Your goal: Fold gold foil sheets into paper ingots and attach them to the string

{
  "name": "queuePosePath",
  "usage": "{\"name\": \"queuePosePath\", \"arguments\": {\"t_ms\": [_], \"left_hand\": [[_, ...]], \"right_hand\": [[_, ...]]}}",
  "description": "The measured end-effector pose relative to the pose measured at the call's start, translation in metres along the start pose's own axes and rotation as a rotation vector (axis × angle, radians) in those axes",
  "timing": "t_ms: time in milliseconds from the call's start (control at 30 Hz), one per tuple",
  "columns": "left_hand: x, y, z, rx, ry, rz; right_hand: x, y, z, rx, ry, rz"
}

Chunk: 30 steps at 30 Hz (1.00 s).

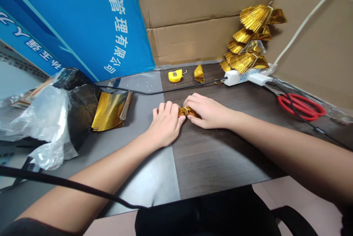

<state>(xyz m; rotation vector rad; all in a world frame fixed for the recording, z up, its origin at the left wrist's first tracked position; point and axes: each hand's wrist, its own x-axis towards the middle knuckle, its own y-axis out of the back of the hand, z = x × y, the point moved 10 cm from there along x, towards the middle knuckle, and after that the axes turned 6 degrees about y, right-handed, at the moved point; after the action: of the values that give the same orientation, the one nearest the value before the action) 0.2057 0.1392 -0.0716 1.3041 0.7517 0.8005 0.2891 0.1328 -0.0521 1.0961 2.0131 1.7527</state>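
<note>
My left hand (164, 123) and my right hand (208, 111) meet at the middle of the table (220, 155). Both are closed on a small folded piece of gold foil (186, 111), pinched between the fingertips just above the tabletop. Only a short strip of the foil shows between the two hands; the rest is hidden by my fingers. A stack of flat gold foil sheets (111, 110) lies to the left, partly under a black and clear plastic bag (60, 114).
Folded gold foil fans (249, 41) are piled at the back right against cardboard walls. A white power strip (239, 77), red scissors (302, 106), a yellow tape measure (175, 76), one loose gold piece (199, 73) and a black cable (154, 91) lie behind my hands.
</note>
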Motion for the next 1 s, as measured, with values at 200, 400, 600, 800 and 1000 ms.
{"name": "queuePosePath", "arguments": {"t_ms": [200, 400, 600, 800, 1000], "left_hand": [[0.0005, -0.0003, 0.0006, -0.013, -0.012, -0.004], [0.0000, -0.0002, 0.0013, -0.010, -0.015, 0.004], [-0.0003, 0.0006, 0.0004, -0.017, -0.012, 0.010], [-0.0014, 0.0017, -0.0002, -0.027, -0.018, 0.032], [-0.0020, 0.0020, -0.0004, -0.026, -0.021, 0.031]], "right_hand": [[0.0016, 0.0011, -0.0022, 0.105, 0.054, 0.053], [0.0051, -0.0014, -0.0008, 0.223, 0.100, 0.104], [0.0041, 0.0000, -0.0016, 0.226, 0.123, 0.074], [0.0005, 0.0061, 0.0022, 0.177, 0.074, 0.065], [0.0057, 0.0029, 0.0001, 0.178, 0.093, 0.073]]}}
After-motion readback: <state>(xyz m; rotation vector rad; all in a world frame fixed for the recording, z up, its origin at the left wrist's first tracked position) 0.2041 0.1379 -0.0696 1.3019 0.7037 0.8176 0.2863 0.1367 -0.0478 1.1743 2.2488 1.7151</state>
